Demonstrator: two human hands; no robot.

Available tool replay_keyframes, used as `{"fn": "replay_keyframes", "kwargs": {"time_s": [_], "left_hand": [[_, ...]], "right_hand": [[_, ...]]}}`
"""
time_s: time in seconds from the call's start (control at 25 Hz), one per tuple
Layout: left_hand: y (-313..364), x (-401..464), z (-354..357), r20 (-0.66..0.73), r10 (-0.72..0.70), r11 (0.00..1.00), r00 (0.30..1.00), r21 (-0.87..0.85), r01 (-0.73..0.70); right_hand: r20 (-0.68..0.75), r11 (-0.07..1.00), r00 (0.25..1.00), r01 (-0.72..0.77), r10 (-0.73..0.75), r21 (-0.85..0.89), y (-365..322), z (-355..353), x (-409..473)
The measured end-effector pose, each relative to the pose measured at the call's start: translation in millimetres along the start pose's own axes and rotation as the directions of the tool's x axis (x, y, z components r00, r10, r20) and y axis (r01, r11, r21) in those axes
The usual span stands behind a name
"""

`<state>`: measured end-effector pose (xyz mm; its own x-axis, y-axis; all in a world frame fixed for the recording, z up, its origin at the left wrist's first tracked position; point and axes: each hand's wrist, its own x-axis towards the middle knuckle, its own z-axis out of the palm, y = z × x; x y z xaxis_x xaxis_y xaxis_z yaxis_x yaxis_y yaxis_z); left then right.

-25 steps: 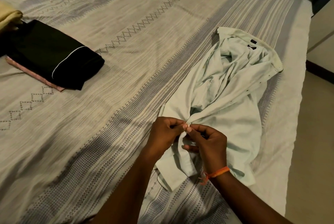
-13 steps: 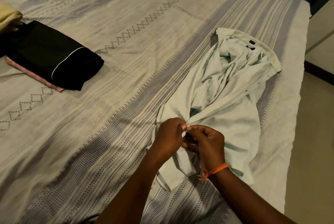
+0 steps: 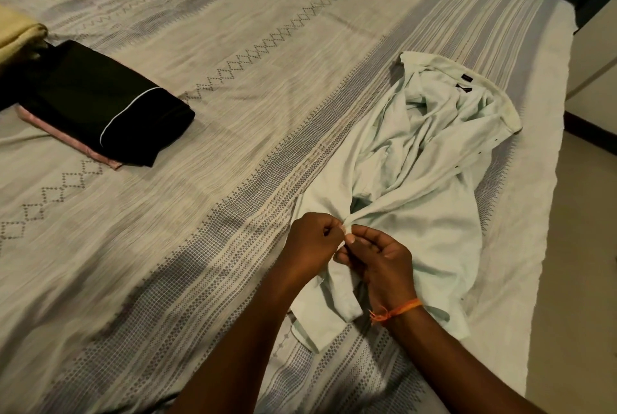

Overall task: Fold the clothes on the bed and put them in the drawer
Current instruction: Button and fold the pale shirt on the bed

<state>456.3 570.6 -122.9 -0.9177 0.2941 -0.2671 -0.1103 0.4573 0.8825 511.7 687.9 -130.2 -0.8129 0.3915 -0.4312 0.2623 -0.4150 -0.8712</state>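
Note:
A pale mint button-up shirt [image 3: 420, 186] lies crumpled on the right side of the bed [image 3: 233, 86], collar toward the far end. My left hand [image 3: 312, 243] and my right hand [image 3: 380, 260] meet over its near part. Both pinch the shirt's front edges together between thumb and fingertips, at a point near a button. My right wrist wears an orange thread band. A folded black garment [image 3: 100, 103] with a thin white stripe sits on a folded pink one [image 3: 66, 139] at the left.
A yellow cloth [image 3: 16, 36] shows at the far left edge. The patterned bedsheet hangs over the bed's right edge, with beige floor [image 3: 581, 280] beyond. A pale cabinet front [image 3: 597, 56] stands at the upper right.
Both hands stay pinched on the shirt's edges at nearly the same spot, with only small finger movements. The view shifted slightly.

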Motion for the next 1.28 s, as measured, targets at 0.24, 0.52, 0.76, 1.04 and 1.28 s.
{"fn": "replay_keyframes", "kwargs": {"time_s": [0.24, 0.52, 0.76, 1.04, 1.28], "left_hand": [[-2.9, 0.8, -10.8, 0.054, -0.012, 0.995, 0.998, -0.097, 0.017], [-1.2, 2.3, -11.2, 0.167, -0.208, 0.811, 0.964, -0.522, 0.265], [-12.4, 2.1, -6.4, 0.257, -0.286, 0.604, 0.923, -0.699, 0.382], [-28.8, 1.3, 5.2, 0.305, -0.245, 0.44, 0.92, -0.811, 0.386], [-28.9, 1.2, 14.7, 0.115, -0.236, 0.705, 0.965, -0.663, 0.251]], "right_hand": [[0.041, 0.976, 0.989, 0.147, -0.142, -0.162, -1.1, -1.6, 1.4], [0.095, 0.98, 0.989, 0.13, -0.116, -0.149, -2.9, -3.7, 4.1], [0.118, 0.982, 0.987, 0.123, -0.106, -0.141, -1.3, -0.1, 7.9], [0.121, 0.995, 0.991, 0.064, -0.054, -0.081, 6.2, 2.1, 11.7], [0.069, 0.987, 0.995, 0.086, -0.078, -0.133, 7.5, 0.3, 10.4]]}}
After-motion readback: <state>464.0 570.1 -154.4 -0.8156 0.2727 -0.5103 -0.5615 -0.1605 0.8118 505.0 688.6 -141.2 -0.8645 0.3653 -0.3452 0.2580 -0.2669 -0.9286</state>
